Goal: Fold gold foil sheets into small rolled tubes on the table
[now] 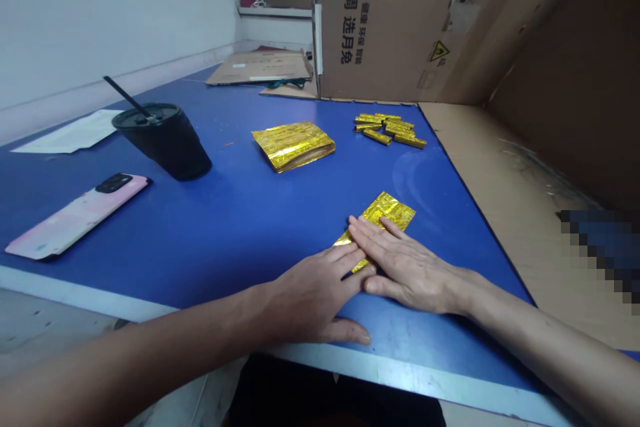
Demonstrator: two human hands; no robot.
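Observation:
A gold foil sheet (393,209) lies on the blue table, partly covered by both hands. My left hand (320,293) rests flat at its near left edge, fingers stretched and thumb apart. My right hand (410,267) lies flat over the sheet's middle, fingers extended, its tips just beyond those of my left hand. Farther back sits a stack of gold foil sheets (295,143), brownish at its open edge. Several small gold rolls (390,128) lie in a loose pile at the back right.
A black cup (173,143) with a straw stands at the left, near a pink and white phone (75,220) and a white paper (75,132). A large cardboard box (390,27) rises at the back; flat cardboard (260,67) lies behind. The table's front edge (400,373) is close.

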